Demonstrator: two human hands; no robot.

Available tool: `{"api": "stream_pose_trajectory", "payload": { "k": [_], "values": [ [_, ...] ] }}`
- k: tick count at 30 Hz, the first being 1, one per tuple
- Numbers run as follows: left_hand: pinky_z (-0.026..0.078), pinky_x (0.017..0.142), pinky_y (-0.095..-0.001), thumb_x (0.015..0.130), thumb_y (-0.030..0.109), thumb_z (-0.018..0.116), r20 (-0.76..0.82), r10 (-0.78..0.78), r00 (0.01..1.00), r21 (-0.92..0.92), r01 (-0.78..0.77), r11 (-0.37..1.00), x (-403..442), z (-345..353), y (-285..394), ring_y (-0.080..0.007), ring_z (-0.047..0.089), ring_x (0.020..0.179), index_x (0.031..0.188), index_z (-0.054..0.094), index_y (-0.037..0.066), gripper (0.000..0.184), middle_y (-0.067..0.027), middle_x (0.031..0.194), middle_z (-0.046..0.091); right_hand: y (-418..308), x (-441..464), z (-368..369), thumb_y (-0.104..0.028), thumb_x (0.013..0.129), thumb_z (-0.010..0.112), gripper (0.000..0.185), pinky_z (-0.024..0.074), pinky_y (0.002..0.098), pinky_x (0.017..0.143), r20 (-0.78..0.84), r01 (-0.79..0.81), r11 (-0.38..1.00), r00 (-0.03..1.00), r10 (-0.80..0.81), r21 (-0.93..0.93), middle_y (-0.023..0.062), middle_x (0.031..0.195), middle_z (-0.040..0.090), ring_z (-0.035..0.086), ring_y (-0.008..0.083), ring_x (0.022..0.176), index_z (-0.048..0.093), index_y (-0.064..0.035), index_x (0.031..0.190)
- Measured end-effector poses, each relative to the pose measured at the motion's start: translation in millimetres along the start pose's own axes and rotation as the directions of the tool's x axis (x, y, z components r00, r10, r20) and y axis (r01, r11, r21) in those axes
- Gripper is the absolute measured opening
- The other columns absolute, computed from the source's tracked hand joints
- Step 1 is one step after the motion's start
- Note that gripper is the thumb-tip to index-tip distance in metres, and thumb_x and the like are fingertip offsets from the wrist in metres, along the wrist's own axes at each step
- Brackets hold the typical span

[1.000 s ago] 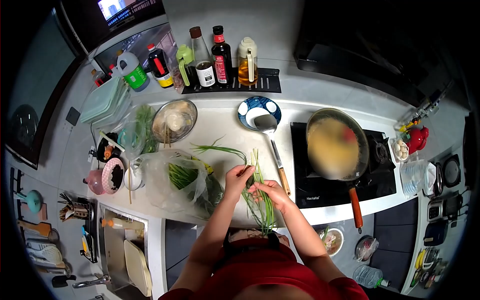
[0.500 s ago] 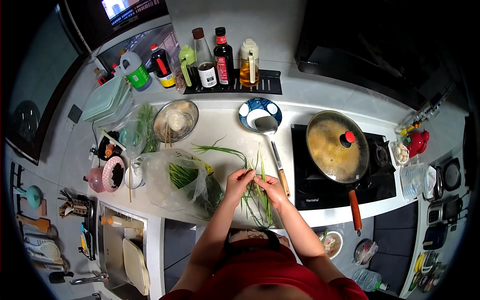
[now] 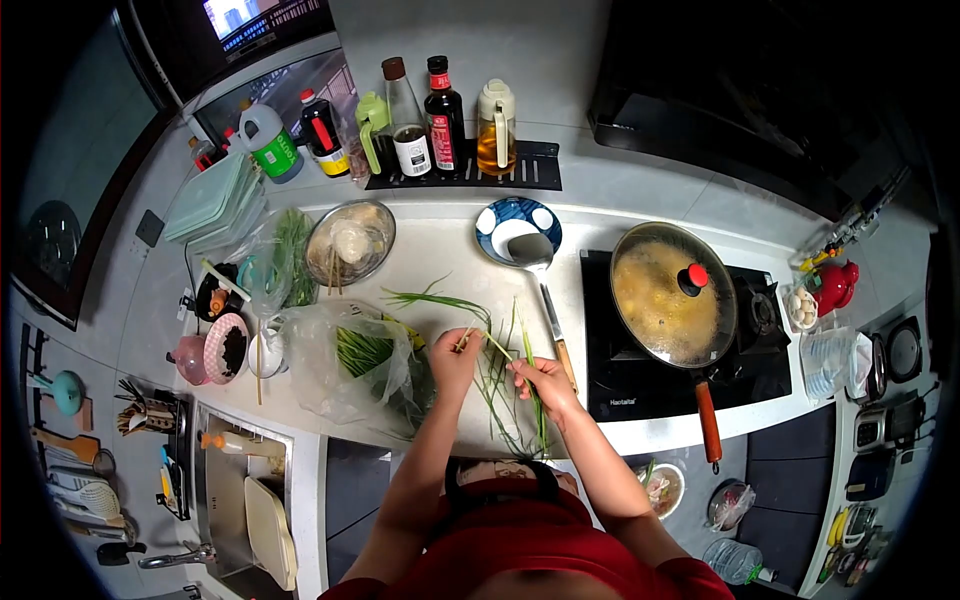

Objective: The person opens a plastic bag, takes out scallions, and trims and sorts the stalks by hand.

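My left hand (image 3: pixel 453 362) is closed, with a pale bit of scallion showing at its fingertips. My right hand (image 3: pixel 545 383) pinches the pale end of a thin scallion (image 3: pixel 497 346), whose stalk slants up between both hands. Loose green scallions (image 3: pixel 492 400) lie under and between the hands on the counter, and a long strand (image 3: pixel 430 298) stretches away to the upper left. Beside my left hand is a clear plastic bag (image 3: pixel 312 350) holding green stalks (image 3: pixel 366 352). A spatula (image 3: pixel 550 310) rests with its blade on a blue-patterned plate (image 3: pixel 490 247), its wooden handle end near my right hand.
On the right, a lidded pan (image 3: pixel 660 295) sits on the black stove (image 3: pixel 630 385), its handle (image 3: pixel 709 425) jutting past the front edge. A metal bowl (image 3: pixel 388 250) stands at back left. Bottles (image 3: pixel 445 110) line a black rack (image 3: pixel 540 170). A sink (image 3: pixel 225 470) is at lower left.
My hands have moved apart from being together; the left has gone left and the right slightly right and down. A scallion stalk now shows stretched between them.
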State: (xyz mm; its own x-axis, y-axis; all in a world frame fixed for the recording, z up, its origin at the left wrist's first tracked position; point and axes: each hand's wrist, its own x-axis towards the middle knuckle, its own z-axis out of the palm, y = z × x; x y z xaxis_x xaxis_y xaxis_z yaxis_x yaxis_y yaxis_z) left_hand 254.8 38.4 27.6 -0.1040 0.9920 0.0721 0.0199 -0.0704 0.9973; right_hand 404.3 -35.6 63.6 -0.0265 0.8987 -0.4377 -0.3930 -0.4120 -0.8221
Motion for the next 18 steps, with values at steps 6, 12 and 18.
{"api": "stream_pose_trajectory", "payload": {
  "k": [6,12,18],
  "values": [
    [0.038,0.049,-0.0198,0.075,0.01,0.064,-0.037,0.005,0.999,0.082,-0.002,0.997,16,-12,-9,-0.0045,0.047,0.053,0.08,0.063,0.0,0.011,0.0005,0.062,0.056,-7,-9,0,-0.016,0.085,0.054,0.019,0.0363,0.02,0.049,0.029,-0.032,0.999,0.999,0.031,0.034,0.0013,0.061,0.052,0.044,0.0083,0.052,0.061,0.0015,0.085],
    [0.04,0.055,-0.02,0.075,0.011,0.065,0.095,-0.032,0.995,0.246,0.008,0.969,9,-15,-1,-0.0052,0.05,0.061,0.085,0.064,0.001,0.014,-0.0007,0.071,0.059,-8,-8,-3,-0.021,0.084,0.055,0.022,0.0367,0.0204,0.049,0.063,-0.09,0.982,0.995,0.081,0.163,0.0011,0.061,0.051,0.045,0.009,0.053,0.06,0.0003,0.085],
    [0.041,0.061,-0.0182,0.074,0.011,0.068,0.3,-0.293,0.908,-0.149,0.348,0.926,-13,6,39,-0.0052,0.051,0.068,0.087,0.062,-0.002,0.019,-0.0003,0.077,0.059,-3,-3,0,-0.024,0.084,0.056,0.024,0.04,0.0208,0.05,0.12,-0.151,0.981,0.983,0.137,0.117,0.0027,0.068,0.057,0.049,0.0082,0.056,0.061,-0.0013,0.088]
  ]
}}
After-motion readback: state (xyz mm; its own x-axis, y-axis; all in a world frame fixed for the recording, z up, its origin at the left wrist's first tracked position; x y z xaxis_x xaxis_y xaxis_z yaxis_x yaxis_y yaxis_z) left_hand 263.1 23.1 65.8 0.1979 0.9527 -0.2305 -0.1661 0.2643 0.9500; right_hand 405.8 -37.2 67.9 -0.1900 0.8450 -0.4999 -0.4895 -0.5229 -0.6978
